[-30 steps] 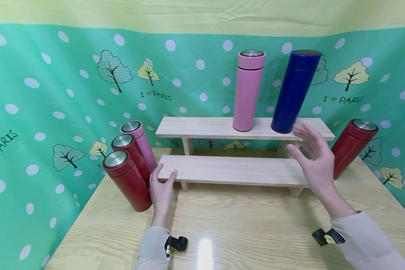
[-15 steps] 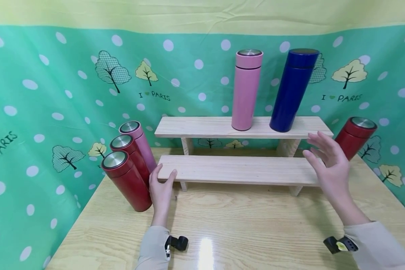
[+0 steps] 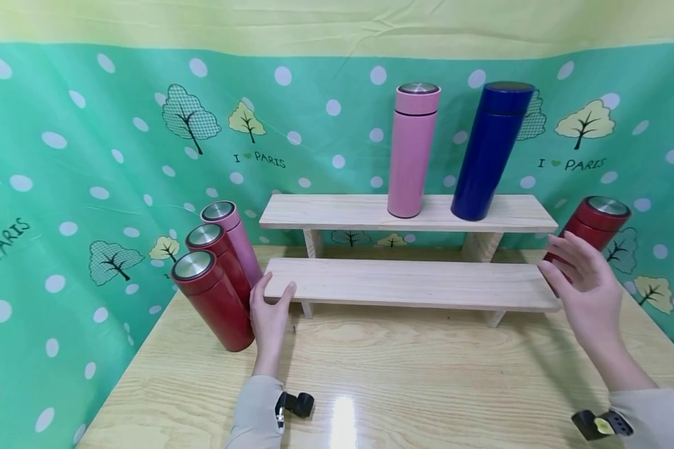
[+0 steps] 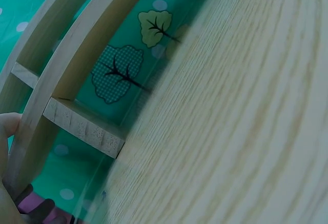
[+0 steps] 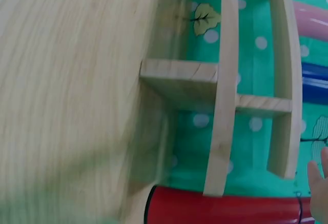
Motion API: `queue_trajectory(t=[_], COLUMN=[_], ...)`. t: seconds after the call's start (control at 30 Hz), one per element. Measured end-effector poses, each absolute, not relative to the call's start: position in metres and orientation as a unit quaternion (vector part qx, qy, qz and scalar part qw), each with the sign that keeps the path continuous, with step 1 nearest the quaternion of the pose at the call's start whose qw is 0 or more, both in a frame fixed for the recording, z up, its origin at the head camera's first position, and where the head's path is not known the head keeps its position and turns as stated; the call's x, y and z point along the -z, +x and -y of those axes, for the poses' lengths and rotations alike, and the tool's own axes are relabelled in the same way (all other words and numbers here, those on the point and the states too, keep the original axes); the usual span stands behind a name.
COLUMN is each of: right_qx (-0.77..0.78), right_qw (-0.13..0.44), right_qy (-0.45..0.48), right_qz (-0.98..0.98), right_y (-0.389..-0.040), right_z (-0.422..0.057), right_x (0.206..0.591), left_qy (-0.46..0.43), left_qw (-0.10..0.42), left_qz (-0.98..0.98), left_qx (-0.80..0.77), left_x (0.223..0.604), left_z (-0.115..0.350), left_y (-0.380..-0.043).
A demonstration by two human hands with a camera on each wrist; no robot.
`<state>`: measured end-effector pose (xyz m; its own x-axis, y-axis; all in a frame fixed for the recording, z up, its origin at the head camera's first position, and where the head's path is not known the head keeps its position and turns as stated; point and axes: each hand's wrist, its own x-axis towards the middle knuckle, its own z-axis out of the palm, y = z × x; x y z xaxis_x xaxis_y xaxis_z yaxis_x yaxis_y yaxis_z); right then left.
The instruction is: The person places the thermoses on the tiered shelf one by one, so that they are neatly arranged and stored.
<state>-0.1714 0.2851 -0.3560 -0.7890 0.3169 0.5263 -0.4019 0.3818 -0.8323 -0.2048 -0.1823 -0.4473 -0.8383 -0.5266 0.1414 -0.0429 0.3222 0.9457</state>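
Note:
A two-step wooden shelf (image 3: 404,282) stands on the table. My left hand (image 3: 269,327) holds the left end of its lower board, thumb on the front edge; the left wrist view shows that thumb against the board (image 4: 38,116). My right hand (image 3: 595,305), fingers spread and slightly bent, is beside the lower board's right end. Its fingertips overlap the red thermos (image 3: 595,218), which stands at the shelf's right side. In the right wrist view this red thermos (image 5: 220,208) lies along the bottom, and part of my right hand (image 5: 320,193) shows at the right edge, apart from it.
On the upper board (image 3: 337,209) stand a pink thermos (image 3: 412,162) and a blue thermos (image 3: 490,159). Close by my left hand are a front red thermos (image 3: 221,312), another red thermos (image 3: 229,262) and a pink thermos (image 3: 243,243). A green printed cloth (image 3: 337,137) hangs behind the table (image 3: 415,380).
My right hand has moved right, from in front of the upper board near the blue thermos to the red thermos at the right. The left hand stays at the shelf.

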Motion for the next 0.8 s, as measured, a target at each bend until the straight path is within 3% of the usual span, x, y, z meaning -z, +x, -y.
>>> queue_trajectory(t=[0.8], right_qx=[-0.524], right_qw=[0.312], right_qy=[-0.149], right_qz=[0.778], right_y=[-0.175], right_z=[-0.358], right_x=[0.405], left_qy=[0.184], left_qw=[0.215], left_qz=[0.783], left_qx=[0.555], left_x=[0.445], left_z=[0.181], left_y=[-0.203])
